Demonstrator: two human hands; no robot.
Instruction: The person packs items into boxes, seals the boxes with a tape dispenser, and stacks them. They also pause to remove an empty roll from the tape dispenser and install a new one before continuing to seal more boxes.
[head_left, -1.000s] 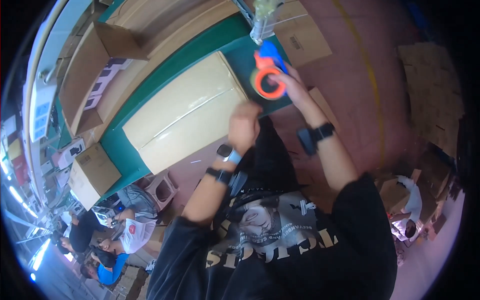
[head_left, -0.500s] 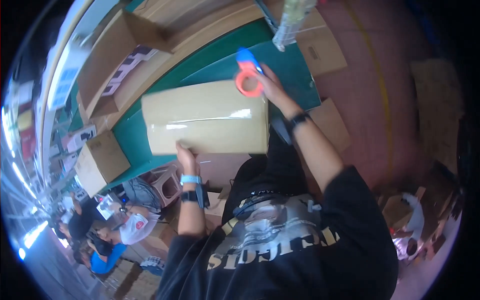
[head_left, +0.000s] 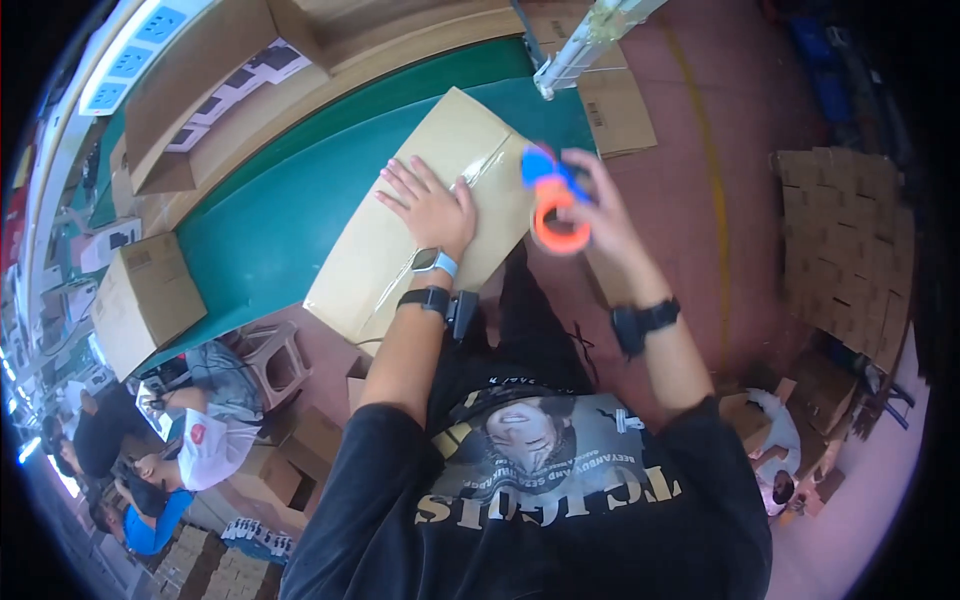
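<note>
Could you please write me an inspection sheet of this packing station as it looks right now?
Surface: green belt carrying cartons.
Job's things: flat brown carton, clear tape along its seam; orange and blue tape dispenser.
Clutter: closed box on the belt's left end; flattened cardboard on the red floor.
Hands: left hand pressed flat on the carton; right hand gripping the dispenser at the carton's edge.
Cables: nothing seen.
Surroundings: stacked cardboard at right; seated co-workers lower left.

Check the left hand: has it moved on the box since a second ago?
Yes. The left hand went from raised beside the box to lying flat on the cardboard box, by its taped seam.
</note>
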